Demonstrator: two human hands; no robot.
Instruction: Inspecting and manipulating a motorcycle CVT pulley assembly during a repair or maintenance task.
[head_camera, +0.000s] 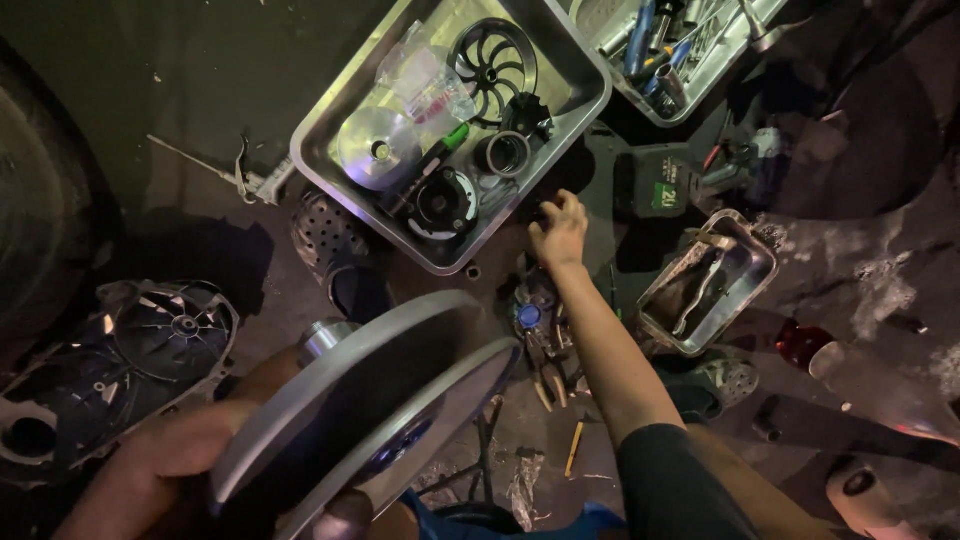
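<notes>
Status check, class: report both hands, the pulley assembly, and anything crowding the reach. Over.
Left hand grips the pulley assembly, close to camera. Right hand reaches a small dark part beside the metal tray; grip unclear. Pliers and clutter under the forearm.

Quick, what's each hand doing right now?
Left hand: closed on the large metal pulley disc.
Right hand: reaching beside the steel tray; grip cannot be told.

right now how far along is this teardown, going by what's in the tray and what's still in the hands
Done, apparently: a black spoked fan wheel, a shiny metal disc and a black round hub lie loose in the large steel tray; a dark engine side cover lies on the floor. In hand: the left hand holds a grey double-disc pulley. The right hand reaches to the floor by the tray; what remains can't be told.
</notes>
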